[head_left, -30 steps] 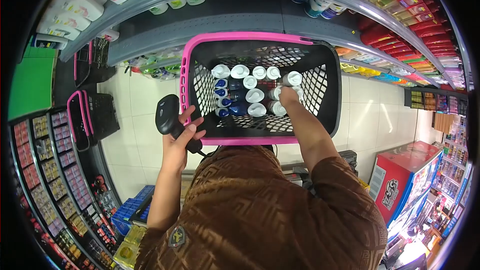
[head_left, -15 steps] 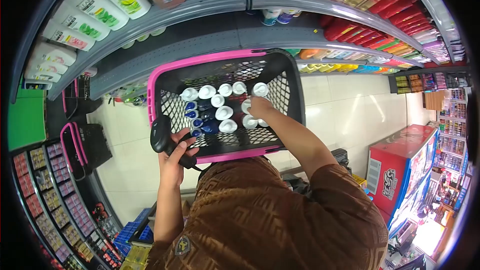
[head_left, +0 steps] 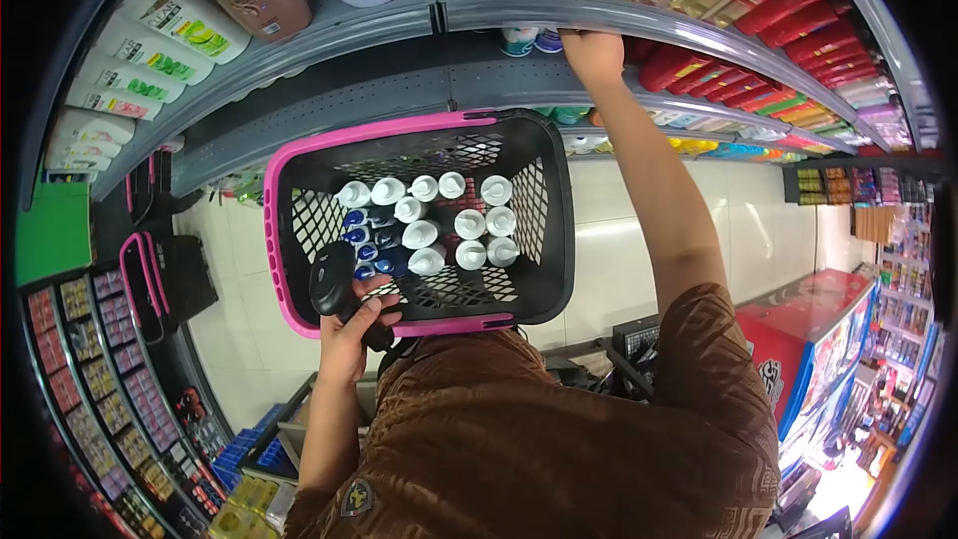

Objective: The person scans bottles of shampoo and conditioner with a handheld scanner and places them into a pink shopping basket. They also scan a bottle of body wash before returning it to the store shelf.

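Hands apart: left hand (head_left: 351, 334) clamped on scanner (head_left: 331, 277) beside basket (head_left: 379, 129), probably leaving right hand (head_left: 597, 58) free at shelf (head_left: 499, 12), its grip hidden, can't tell; bottles (head_left: 421, 233) upright inside basket, likely against tipping.

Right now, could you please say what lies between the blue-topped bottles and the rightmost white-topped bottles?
Other white-topped pump bottles and then a gap, inside the basket, in the head view.

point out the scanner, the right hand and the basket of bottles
Scanner (head_left: 334, 284), head view: its black upper end.
Right hand (head_left: 597, 58), head view: back of the hand.
Basket (head_left: 562, 220), head view: black side rim.
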Tool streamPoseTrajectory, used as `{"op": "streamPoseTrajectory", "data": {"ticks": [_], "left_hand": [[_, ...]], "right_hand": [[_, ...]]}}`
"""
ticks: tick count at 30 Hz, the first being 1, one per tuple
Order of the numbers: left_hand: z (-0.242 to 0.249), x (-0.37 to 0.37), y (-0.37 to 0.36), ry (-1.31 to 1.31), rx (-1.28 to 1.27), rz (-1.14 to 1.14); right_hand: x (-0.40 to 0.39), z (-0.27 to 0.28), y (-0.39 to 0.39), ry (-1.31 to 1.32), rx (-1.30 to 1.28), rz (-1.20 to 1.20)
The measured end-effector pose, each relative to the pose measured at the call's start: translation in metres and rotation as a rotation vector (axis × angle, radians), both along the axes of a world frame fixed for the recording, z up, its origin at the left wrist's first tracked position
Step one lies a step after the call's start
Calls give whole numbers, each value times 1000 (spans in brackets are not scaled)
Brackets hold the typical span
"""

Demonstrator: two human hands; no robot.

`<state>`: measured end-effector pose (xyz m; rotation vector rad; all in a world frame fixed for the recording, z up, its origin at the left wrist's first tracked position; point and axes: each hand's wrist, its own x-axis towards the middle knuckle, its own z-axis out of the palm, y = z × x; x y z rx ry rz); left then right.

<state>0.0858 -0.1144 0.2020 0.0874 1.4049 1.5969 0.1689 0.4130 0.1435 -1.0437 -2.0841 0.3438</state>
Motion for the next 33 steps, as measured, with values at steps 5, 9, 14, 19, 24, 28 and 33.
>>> {"op": "streamPoseTrajectory", "data": {"ticks": [5,9,14,19,24,28,33], "left_hand": [[10,7,-4,21,-55,82],[12,9,-8,34,-67,115],[11,10,-12,27,-71,149],[9,7,-16,28,-51,146],[12,2,-20,37,-34,144],[10,-4,-28,42,-3,129],[4,-20,-42,34,30,82]], "right_hand": [[-57,3,24,-333,79,15],[-76,-8,21,-544,126,20],[-87,-6,27,-918,260,-4],[-79,-6,23,-775,440,28],[-74,18,-6,-587,292,100],[-69,2,-6,-503,277,137],[-47,-16,-17,-107,145,84]]}}
